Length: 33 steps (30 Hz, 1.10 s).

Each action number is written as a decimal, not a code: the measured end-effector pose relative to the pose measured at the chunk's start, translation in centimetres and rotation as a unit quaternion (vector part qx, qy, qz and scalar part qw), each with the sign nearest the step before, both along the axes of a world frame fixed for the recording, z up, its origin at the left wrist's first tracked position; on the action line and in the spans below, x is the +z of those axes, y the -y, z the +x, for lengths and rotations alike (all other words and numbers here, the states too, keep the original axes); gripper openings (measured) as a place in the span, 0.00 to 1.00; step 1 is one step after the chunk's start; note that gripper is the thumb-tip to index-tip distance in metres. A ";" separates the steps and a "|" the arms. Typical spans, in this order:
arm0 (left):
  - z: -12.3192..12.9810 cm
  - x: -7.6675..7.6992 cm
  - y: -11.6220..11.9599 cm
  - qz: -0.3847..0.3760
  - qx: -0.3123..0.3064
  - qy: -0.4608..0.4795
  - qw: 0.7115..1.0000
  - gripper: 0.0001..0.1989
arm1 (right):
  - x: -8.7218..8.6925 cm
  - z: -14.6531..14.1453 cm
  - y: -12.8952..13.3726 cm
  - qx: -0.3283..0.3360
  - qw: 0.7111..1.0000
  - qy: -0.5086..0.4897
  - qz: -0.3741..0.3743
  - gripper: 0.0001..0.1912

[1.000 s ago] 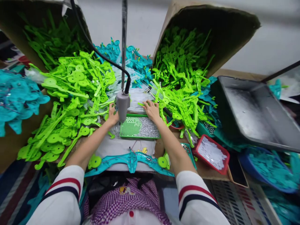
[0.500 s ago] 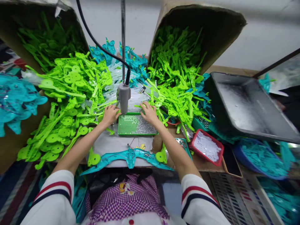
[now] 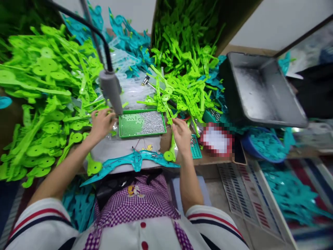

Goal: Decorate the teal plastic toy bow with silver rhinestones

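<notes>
From where I sit I count two heaps of lime-green parts, the left heap [image 3: 47, 80] and the right heap [image 3: 189, 74], each too tangled for me to number its pieces. One grey bin [image 3: 278, 118] stands at the far right, and nearer than it I see one blue basin [image 3: 246, 145] with teal pieces [image 3: 267, 142] in it, more than I can count. One teal frame [image 3: 137, 161] lies across the near edge of the table, in front of the body. Beyond it is one perforated green tray [image 3: 143, 135], silver bits [image 3: 153, 123] covering its right part. One grey tool [image 3: 110, 90] hangs over the tray's left end.

I have two hands in view. The left hand [image 3: 102, 123] is just left of the tray, fingers bent near the tool's tip; I cannot tell whether it grasps anything. The right hand [image 3: 182, 136] is just right of the tray, fingers drawn together; I cannot tell if they pinch a part. One hammer [image 3: 145, 80] lies beyond the tray. Two round-ended green parts sit by the frame, one [image 3: 94, 168] at its left wing, one [image 3: 169, 156] at its right.
</notes>
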State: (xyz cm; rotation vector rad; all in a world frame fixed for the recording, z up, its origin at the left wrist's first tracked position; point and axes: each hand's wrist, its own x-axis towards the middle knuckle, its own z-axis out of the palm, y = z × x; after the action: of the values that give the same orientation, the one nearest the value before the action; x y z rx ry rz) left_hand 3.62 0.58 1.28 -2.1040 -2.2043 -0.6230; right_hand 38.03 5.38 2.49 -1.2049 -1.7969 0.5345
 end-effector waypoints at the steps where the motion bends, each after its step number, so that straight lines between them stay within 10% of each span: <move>1: -0.1 0.1 1.1 -0.002 -0.001 0.006 1.000 0.12 | 0.1 0.3 0.5 -0.037 0.998 -0.048 -0.008 0.14; 5: 0.4 0.1 4.8 -0.007 -0.015 0.017 1.000 0.13 | 0.7 -1.3 0.7 -0.117 0.970 -0.209 -0.039 0.14; 11: 3.7 0.2 10.2 0.017 -0.042 0.019 0.999 0.14 | 2.4 -4.7 0.4 -0.018 0.971 -0.236 -0.040 0.15; 18: 4.4 -0.5 17.7 0.063 -0.018 0.062 0.996 0.14 | -2.5 4.3 6.4 -0.081 0.990 -0.065 -0.098 0.15; 33: 6.8 0.8 20.3 0.116 0.007 0.139 0.983 0.12 | -6.3 6.6 15.0 -0.194 0.960 -0.178 -0.091 0.15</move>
State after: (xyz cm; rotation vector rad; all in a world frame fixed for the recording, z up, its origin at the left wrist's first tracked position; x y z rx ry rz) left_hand 10.43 -19.73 2.10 -1.9844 -2.1421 -1.1763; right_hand 44.61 -9.60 -3.77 -1.4411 -1.1906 0.6472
